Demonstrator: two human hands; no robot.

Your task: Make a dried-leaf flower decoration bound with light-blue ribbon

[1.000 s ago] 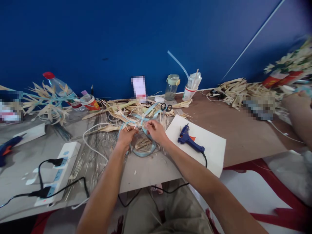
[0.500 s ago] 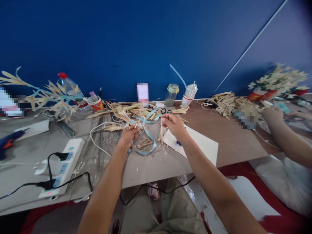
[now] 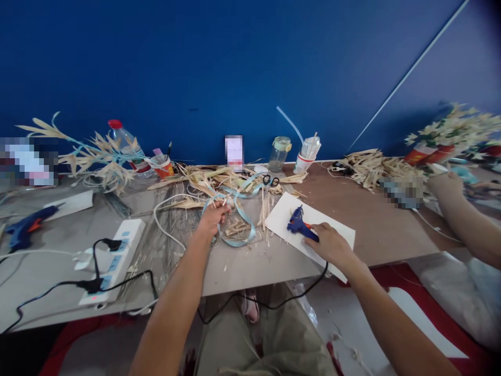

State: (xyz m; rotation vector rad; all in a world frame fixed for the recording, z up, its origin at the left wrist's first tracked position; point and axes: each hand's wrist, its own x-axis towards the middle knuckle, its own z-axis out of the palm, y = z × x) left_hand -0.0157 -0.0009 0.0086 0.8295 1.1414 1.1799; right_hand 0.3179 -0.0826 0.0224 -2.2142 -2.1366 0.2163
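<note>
My right hand (image 3: 329, 243) has its fingers closed round the handle of a blue hot glue gun (image 3: 299, 222), which lies on a white sheet (image 3: 336, 232). A black cord runs from the handle down over the table edge. My left hand (image 3: 214, 215) is pinched shut on something small and pale at the fingertips, too small to make out. Next to it a light-blue ribbon (image 3: 238, 243) curls in loops on the table. Dry husk strips (image 3: 238, 227) lie inside the loops, and more husks (image 3: 199, 177) are heaped behind.
At left are a white power strip (image 3: 113, 261), another glue gun (image 3: 29, 227), a husk flower stem (image 3: 97, 151) and a bottle (image 3: 125, 141). Behind stand scissors (image 3: 271, 180), a jar (image 3: 279, 154) and a cup (image 3: 303, 163). Another person's hand (image 3: 446, 185) works at right.
My right hand has left the husk strips, moved right and down, and taken hold of the glue gun on the white sheet. My left hand stays pinched beside the ribbon.
</note>
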